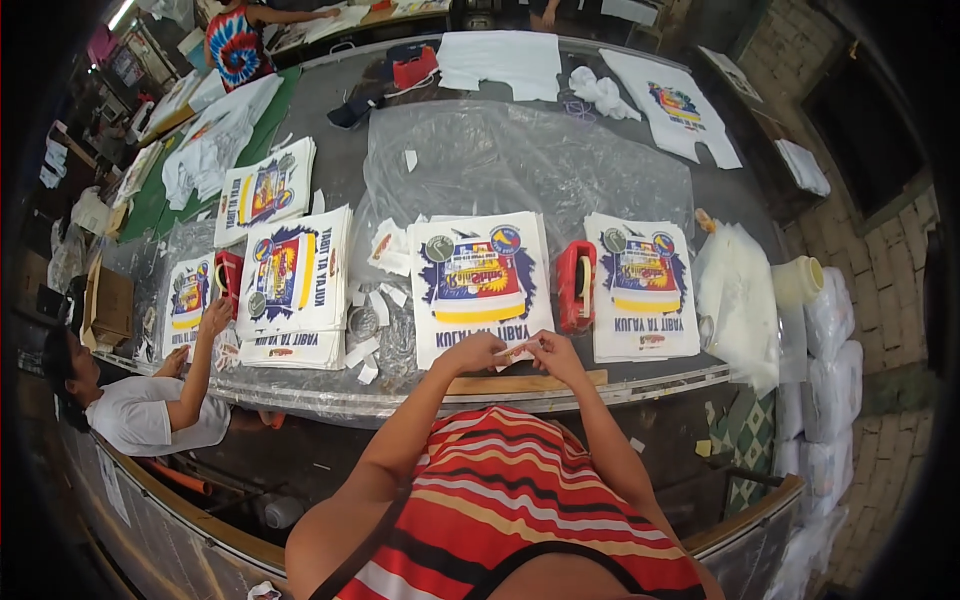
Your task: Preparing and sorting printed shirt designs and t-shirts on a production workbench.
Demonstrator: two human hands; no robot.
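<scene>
In front of me lies a stack of white cloth pieces [475, 285], printed with a blue, red and yellow design. At its near edge my left hand [475, 354] and my right hand [555, 357] are closed, fingertips pinching a small pale strip with reddish print [517, 352] between them. Whether this strip is loose or part of the top piece, I cannot tell. Just right of the stack stands a red tape dispenser [577, 287]. Beyond it is a second stack of printed white pieces [645, 280]. Under my hands runs a wooden strip [570, 381].
Left are more printed stacks [292, 275], paper scraps [367, 360] and another red dispenser [228, 280]. A co-worker in a white shirt [155, 415] works there. Clear plastic sheeting [520, 150] covers the table's middle; white garments [500, 65] lie behind. Bagged bundles [833, 390] pile up right.
</scene>
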